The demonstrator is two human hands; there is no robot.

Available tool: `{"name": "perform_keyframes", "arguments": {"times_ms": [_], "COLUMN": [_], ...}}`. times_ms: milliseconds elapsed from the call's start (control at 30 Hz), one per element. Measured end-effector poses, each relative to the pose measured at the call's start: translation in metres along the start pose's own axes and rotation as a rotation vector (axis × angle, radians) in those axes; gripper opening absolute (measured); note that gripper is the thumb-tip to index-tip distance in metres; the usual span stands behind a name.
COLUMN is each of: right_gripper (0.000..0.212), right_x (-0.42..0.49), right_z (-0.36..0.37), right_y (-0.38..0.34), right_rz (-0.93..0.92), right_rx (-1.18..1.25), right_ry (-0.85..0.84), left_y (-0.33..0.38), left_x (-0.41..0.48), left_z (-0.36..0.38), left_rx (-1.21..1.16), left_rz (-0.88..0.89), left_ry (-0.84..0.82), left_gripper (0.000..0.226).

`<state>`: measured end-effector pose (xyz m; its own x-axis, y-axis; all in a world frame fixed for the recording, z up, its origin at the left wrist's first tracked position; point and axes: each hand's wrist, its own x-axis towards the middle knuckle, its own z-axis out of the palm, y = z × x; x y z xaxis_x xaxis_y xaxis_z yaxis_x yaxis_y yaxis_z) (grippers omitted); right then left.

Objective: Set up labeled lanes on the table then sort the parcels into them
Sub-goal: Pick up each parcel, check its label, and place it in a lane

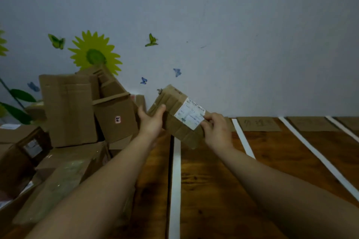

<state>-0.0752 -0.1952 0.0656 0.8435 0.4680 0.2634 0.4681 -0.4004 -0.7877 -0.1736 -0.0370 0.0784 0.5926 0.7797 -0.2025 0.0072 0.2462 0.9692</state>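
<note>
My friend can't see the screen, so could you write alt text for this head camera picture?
A person's left hand and right hand hold a cardboard parcel with a white shipping label over a wooden table. White strips divide the table into lanes, with cardboard labels at the far edge. A heap of cardboard boxes lies to the left.

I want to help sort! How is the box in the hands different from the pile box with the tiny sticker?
The held box is tilted in the air, gripped by the left hand and right hand; the sticker box rests in the pile. The held box has a big white label; the sticker box only a small pinkish sticker. The held box looks flatter than the sticker box. Both are brown cardboard.
</note>
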Motion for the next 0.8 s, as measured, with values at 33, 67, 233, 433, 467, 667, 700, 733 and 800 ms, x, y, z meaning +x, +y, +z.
{"name": "perform_keyframes", "arguments": {"times_ms": [33, 67, 233, 433, 467, 667, 700, 733, 800], "right_gripper": [0.015, 0.014, 0.008, 0.019, 0.015, 0.033, 0.036, 0.037, 0.038], "right_x": [-0.001, -0.002, -0.004, 0.013, 0.013, 0.008, 0.007, 0.008, 0.007], "right_z": [-0.011, -0.02, -0.061, -0.101, -0.108, -0.148, -0.154, -0.16, -0.174], "right_y": [0.0, 0.0, 0.0, 0.005, 0.006, 0.022, 0.026, 0.031, 0.037], "right_rz": [-0.03, -0.059, -0.007, 0.149, 0.149, 0.094, 0.085, 0.074, 0.066], "right_rx": [-0.022, -0.04, 0.062, 0.213, 0.239, 0.351, 0.365, 0.37, 0.362], "right_ry": [0.006, 0.011, 0.13, 0.029, 0.031, 0.146, 0.144, 0.13, 0.108], "left_y": [0.008, 0.014, 0.028, 0.029, 0.03, 0.036, 0.034, 0.033, 0.027], "left_x": [-0.002, -0.005, -0.03, -0.051, -0.054, -0.08, -0.083, -0.088, -0.094], "left_z": [0.006, 0.012, 0.039, 0.051, 0.053, 0.088, 0.095, 0.103, 0.118], "left_rx": [0.017, 0.066, 0.122, 0.264, 0.219, 0.185, 0.204, 0.223, 0.22], "left_rz": [0.05, 0.074, -0.065, 0.056, 0.098, 0.322, 0.334, 0.346, 0.333], "left_ry": [0.025, 0.031, -0.033, -0.14, -0.173, -0.216, -0.211, -0.21, -0.201], "left_gripper": [0.077, 0.072, 0.057, 0.053, 0.063, 0.068, 0.068, 0.068, 0.064]}}
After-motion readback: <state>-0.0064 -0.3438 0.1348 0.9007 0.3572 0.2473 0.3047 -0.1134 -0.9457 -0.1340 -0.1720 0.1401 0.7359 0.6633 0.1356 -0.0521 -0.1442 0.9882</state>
